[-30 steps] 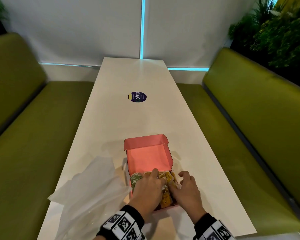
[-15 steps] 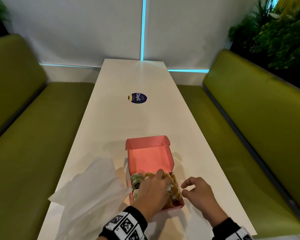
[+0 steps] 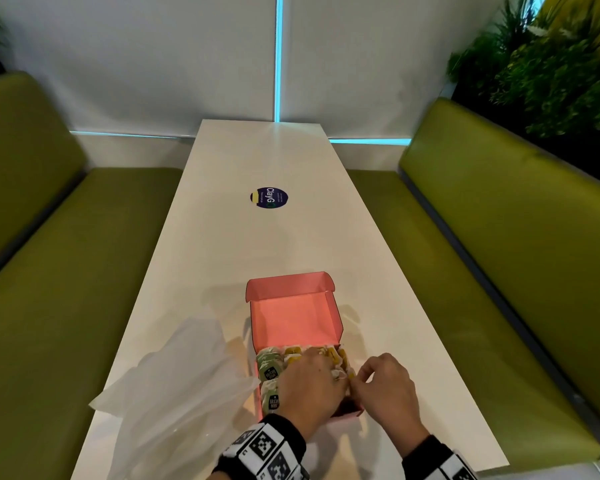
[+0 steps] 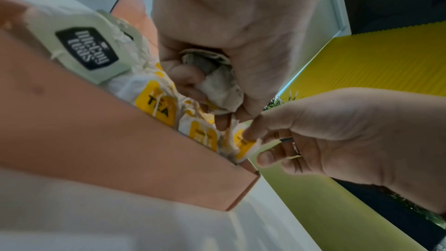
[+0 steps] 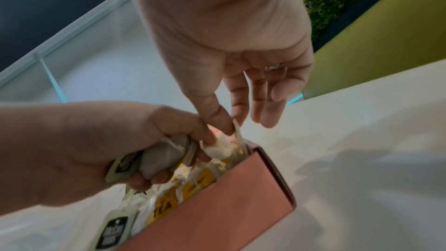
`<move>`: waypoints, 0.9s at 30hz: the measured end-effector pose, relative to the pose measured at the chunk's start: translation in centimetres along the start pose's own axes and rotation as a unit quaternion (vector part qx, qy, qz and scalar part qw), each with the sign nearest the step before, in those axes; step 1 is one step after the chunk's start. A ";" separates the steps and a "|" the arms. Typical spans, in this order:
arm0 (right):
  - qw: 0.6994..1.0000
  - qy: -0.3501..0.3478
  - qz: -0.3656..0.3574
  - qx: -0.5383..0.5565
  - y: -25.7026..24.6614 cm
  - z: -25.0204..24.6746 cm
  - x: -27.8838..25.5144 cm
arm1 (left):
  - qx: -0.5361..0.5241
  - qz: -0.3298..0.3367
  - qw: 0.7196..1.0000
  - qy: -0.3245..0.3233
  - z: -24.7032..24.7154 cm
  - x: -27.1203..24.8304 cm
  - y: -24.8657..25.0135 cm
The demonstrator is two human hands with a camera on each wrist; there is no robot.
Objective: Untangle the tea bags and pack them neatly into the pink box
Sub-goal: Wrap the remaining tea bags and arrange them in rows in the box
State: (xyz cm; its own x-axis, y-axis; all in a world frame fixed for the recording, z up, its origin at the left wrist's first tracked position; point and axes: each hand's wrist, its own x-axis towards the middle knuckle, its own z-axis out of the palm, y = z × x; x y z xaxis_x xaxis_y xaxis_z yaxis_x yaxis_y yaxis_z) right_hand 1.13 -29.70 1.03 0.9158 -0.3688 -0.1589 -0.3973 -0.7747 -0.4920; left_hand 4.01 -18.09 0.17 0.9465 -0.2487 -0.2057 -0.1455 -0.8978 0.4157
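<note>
The pink box lies open on the white table, lid tipped back. Green-tagged tea bags fill its left side and yellow-tagged ones its right. My left hand is inside the box. In the left wrist view its curled fingers grip a crumpled tea bag. My right hand is at the box's right wall. Its thumb and forefinger pinch a yellow-tagged tea bag at the corner. The bags beneath both hands are hidden.
A crumpled clear plastic bag lies just left of the box. A round dark sticker marks the table's middle. Green benches run along both sides, with plants at the back right.
My right hand left the box, drew back to the right, then returned to the right wall and pinched a yellow-tagged bag. My left hand stayed in the box.
</note>
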 end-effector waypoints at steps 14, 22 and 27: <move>0.999 -0.003 -0.010 0.051 0.5 0.4 -0.1 | 0.076 -0.006 0.997 0.018 -1.5 -0.4 1.0; 0.997 -0.039 -0.031 0.056 1.2 1.2 0.3 | -0.041 -0.019 0.999 -0.003 0.3 0.6 0.1; 0.995 -0.041 -0.038 0.087 1.3 1.3 0.0 | -0.111 -0.017 0.994 -0.004 0.3 0.7 -0.2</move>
State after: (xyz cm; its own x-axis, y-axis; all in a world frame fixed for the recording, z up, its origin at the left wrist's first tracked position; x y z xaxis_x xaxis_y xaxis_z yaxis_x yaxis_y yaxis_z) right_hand 0.71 -30.02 -0.70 0.9472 -0.2640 -0.1819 -0.3176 -0.6954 -0.6447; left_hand 4.59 -18.17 -0.37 0.9472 -0.2230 -0.2302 -0.0452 -0.8040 0.5929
